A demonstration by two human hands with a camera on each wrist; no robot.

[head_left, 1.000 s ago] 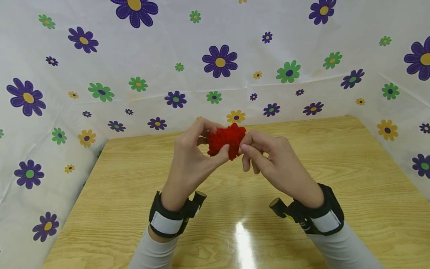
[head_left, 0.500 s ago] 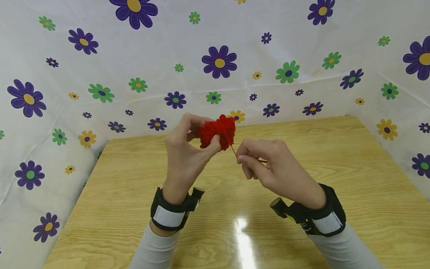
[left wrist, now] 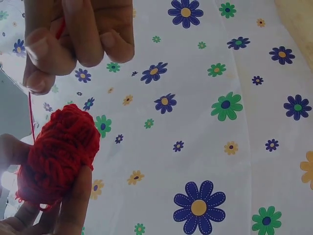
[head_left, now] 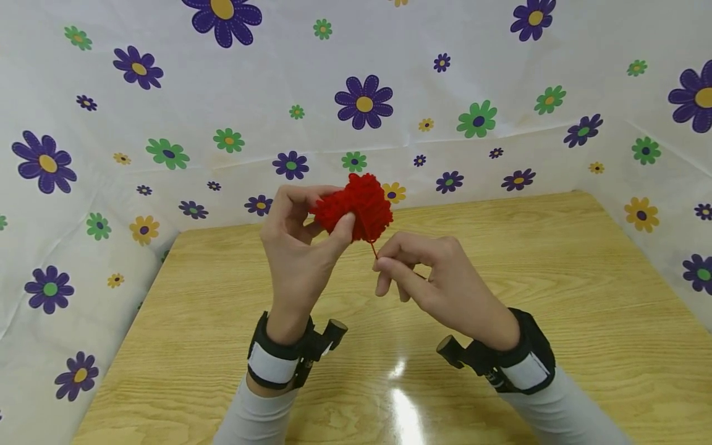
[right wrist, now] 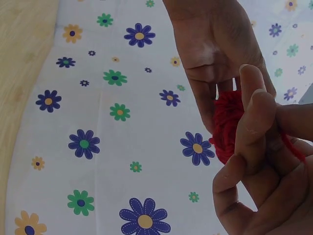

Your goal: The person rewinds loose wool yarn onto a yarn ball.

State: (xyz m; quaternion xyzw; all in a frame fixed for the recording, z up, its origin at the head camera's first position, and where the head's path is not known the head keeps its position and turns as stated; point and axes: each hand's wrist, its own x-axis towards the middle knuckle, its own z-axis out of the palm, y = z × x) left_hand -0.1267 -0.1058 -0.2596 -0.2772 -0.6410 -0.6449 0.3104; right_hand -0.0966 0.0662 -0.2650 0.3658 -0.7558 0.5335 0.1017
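My left hand [head_left: 300,247] grips a small ball of red yarn [head_left: 364,207] between thumb and fingers, above the far part of the table. From the ball a single strand of yarn [head_left: 374,248] runs down, taut, to my right hand [head_left: 425,269], whose thumb and index finger pinch it. In the left wrist view the yarn ball [left wrist: 58,152] shows its wound loops, with the strand [left wrist: 31,115] rising beside it to the pinching fingers. The right wrist view shows the ball [right wrist: 226,122] partly hidden behind the right fingers, and a strand of yarn [right wrist: 292,147] crossing the right palm.
Below the hands spreads a wood-grain table [head_left: 556,278] with a bright light reflection near its front. A white cloth [head_left: 250,80] printed with flowers stands behind it and along both sides. Each wrist wears a black strap [head_left: 278,355] carrying a small camera.
The left hand has moved left and slightly up with the yarn ball, which has turned. The right hand first drew down a length of strand, then shifted left under the ball.
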